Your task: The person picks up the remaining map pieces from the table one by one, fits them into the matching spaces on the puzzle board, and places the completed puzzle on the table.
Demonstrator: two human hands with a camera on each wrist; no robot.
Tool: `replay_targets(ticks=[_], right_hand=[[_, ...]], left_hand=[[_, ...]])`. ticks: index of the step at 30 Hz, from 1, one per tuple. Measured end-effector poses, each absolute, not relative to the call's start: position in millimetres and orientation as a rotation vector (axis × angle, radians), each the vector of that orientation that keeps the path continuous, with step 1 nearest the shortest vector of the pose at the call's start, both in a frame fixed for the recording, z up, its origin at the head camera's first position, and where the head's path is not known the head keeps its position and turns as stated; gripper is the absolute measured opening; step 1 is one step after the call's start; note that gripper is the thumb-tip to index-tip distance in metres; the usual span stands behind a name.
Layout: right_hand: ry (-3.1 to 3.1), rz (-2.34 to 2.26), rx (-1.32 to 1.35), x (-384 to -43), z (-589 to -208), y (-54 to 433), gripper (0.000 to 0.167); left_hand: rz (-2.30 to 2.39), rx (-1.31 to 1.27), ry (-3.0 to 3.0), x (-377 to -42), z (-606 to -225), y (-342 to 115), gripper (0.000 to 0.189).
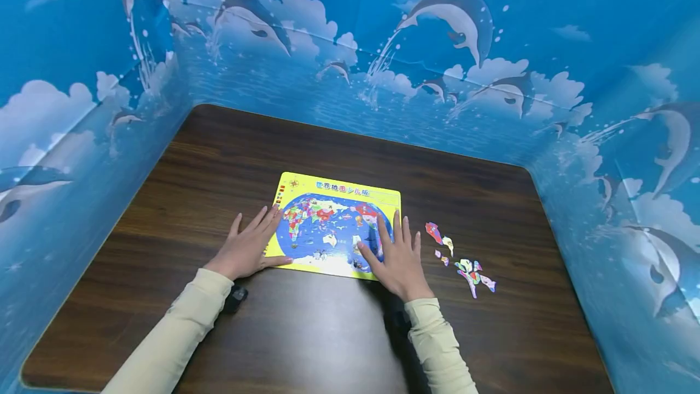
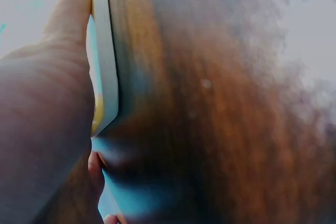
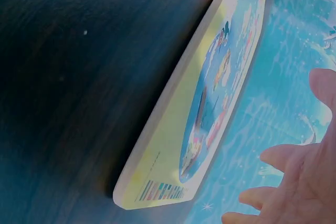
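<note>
A yellow-bordered world map puzzle board [image 1: 388,197] lies flat on the table. My left hand [image 1: 251,248] rests over its left edge with straight, spread fingers, the thumb along the near border. The left wrist view shows that hand [image 2: 42,98] close against the board's pale edge [image 2: 108,72]. At the board's right side, my right hand [image 1: 400,258] has its fingers spread and straight. From the right wrist, this hand [image 3: 302,174] appears raised apart from the board [image 3: 152,166] and holds nothing. Part of the map's right side is hidden by its fingers.
Loose puzzle pieces lie right of the board: a red piece [image 1: 433,233], a pale one [image 1: 448,244], small ones, and a multicoloured cluster [image 1: 470,272]. The dark wooden table [image 1: 306,333] meets a blue dolphin-print curtain [image 1: 328,96] at its back and sides.
</note>
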State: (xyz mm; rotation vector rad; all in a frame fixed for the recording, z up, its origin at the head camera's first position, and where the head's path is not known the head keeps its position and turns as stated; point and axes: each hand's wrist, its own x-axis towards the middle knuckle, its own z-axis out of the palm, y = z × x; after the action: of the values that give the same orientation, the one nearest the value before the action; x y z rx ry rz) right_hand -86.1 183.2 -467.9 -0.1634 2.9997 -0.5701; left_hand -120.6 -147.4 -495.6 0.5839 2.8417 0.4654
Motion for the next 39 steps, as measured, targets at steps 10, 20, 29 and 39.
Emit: replay_targets(ticks=[10, 20, 29, 39], right_hand=[[3.036, -0.556, -0.169, -83.9, -465.8, 189.7, 0.085], [3.047, -0.588, -0.076, -83.4, -474.1, 221.7, 0.081], [3.041, -0.604, 0.100, -75.7, -481.9, 264.7, 0.077], [3.292, -0.536, 0.137, -68.6, -491.8, 299.9, 0.039]], left_hand=[[0.497, 0.600, 2.851, -119.7, -493.4, -147.7, 0.109], [0.504, 0.596, 2.839, -120.4, -496.0, -149.9, 0.109], [0.487, 0.603, 2.836, -124.7, -494.2, -149.4, 0.109], [0.523, 0.599, 2.801, -124.1, -494.0, -149.9, 0.111]])
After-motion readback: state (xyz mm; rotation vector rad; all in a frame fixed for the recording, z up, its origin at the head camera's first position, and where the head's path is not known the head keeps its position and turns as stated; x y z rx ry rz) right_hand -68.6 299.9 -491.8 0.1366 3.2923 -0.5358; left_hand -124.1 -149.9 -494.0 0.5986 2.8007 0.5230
